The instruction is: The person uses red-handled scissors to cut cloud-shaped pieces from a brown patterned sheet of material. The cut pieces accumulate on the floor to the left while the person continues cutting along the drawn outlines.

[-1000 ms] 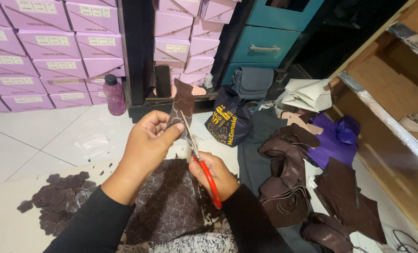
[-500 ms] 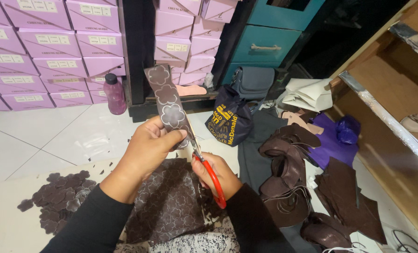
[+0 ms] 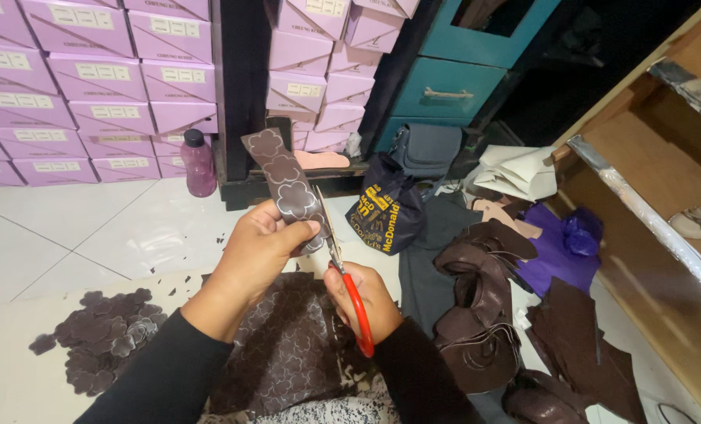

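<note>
My left hand pinched a stiff brown leather strip traced with silver flower outlines, holding it upright above my lap. My right hand gripped red-handled scissors, blades against the strip's edge. Cut flower pieces lay heaped on the white floor.

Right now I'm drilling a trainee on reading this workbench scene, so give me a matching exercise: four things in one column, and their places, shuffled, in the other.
Things
1. brown leather strip
2. red-handled scissors
3. purple bottle
4. pile of cut flower shapes

Places
A. standing on the white tile floor by the stacked boxes
B. pinched in the left hand
C. lying on the surface at lower left
D. gripped in the right hand

Pairs: 1-B, 2-D, 3-A, 4-C
</note>
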Available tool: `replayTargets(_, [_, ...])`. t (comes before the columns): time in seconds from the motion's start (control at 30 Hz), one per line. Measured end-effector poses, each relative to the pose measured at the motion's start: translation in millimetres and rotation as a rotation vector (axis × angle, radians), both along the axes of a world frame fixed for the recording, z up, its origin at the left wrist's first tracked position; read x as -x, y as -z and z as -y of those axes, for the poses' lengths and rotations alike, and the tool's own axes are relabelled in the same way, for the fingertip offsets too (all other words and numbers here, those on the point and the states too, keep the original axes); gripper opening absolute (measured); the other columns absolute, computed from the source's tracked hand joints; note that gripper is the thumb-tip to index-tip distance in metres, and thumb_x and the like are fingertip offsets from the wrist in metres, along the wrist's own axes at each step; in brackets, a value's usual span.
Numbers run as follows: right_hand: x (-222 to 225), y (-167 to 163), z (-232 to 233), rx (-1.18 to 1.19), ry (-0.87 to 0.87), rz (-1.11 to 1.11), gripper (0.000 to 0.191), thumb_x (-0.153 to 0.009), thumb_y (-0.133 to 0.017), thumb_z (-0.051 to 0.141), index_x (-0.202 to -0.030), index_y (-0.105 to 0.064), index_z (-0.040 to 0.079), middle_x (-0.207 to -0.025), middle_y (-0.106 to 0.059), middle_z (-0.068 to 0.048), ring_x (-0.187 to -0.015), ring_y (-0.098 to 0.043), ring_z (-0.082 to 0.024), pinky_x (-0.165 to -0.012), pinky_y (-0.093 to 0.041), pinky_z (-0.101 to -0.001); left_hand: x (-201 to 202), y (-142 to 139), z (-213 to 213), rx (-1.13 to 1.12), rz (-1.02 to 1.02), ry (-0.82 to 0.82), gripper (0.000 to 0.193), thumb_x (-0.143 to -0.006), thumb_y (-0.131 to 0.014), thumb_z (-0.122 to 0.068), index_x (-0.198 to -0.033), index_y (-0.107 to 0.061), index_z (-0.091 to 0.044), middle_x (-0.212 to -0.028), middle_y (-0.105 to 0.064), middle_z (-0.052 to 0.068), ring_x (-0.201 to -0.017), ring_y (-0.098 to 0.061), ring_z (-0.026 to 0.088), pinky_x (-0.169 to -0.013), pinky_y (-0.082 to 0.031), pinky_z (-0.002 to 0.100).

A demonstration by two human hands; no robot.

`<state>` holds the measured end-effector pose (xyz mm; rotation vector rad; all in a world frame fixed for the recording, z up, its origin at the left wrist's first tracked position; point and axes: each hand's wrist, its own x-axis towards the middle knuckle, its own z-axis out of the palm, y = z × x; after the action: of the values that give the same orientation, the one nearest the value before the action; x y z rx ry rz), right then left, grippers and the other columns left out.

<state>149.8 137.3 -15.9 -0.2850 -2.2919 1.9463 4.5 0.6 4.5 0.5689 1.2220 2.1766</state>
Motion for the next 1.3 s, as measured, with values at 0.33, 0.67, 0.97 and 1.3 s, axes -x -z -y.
replayTargets(0.33, [2,-1,-3,-0.019,-0.074,0.029,0.041,-0.104,-0.050,0.047,-0.087,-0.055,0.010,-0.063,-0.047,0.003,-0.051,-0.045,-0.006,-0.048,-0.038,-0.0234,8,8,3,0.062,-0.107,0.057,0.020,-0.091,-0.066,-0.004,-0.111,-0.071,-0.004,-0.096,-0.075,0.002,-0.083,-0.068,0.010,-0.074,-0.055,0.028])
replayTargets(0.67, [3,5,-2,0.049,-0.063,0.024,0.043,-0.105,-0.051,0.047,-0.085,-0.052,0.009,-0.066,-0.049,0.001,-0.053,-0.046,-0.008,-0.050,-0.039,-0.0238,4,12,-4,-0.064,-0.141,0.032,0.044,-0.092,-0.059,0.004,-0.135,-0.051,-0.003,-0.107,-0.068,0.005,-0.094,-0.067,0.011,-0.081,-0.054,0.028])
replayTargets(0.97, [2,5,1,0.125,-0.080,0.043,0.043,-0.105,-0.051,0.047,-0.084,-0.051,0.009,-0.066,-0.047,0.002,-0.053,-0.045,-0.007,-0.048,-0.037,-0.0227,-2,-3,8,0.107,-0.470,-0.047,0.069,-0.097,-0.053,-0.004,-0.160,-0.026,-0.008,-0.128,-0.063,0.005,-0.111,-0.060,0.009,-0.092,-0.048,0.025])
replayTargets(1.3, [0,6,2,0.094,-0.106,0.013,0.036,-0.105,-0.055,0.040,-0.092,-0.056,0.007,-0.065,-0.048,0.002,-0.053,-0.044,-0.006,-0.050,-0.036,-0.0228,0,-18,21,0.137,-0.528,0.021,0.075,-0.097,-0.053,-0.004,-0.164,-0.021,-0.010,-0.118,-0.064,0.008,-0.100,-0.058,0.011,-0.087,-0.049,0.028])
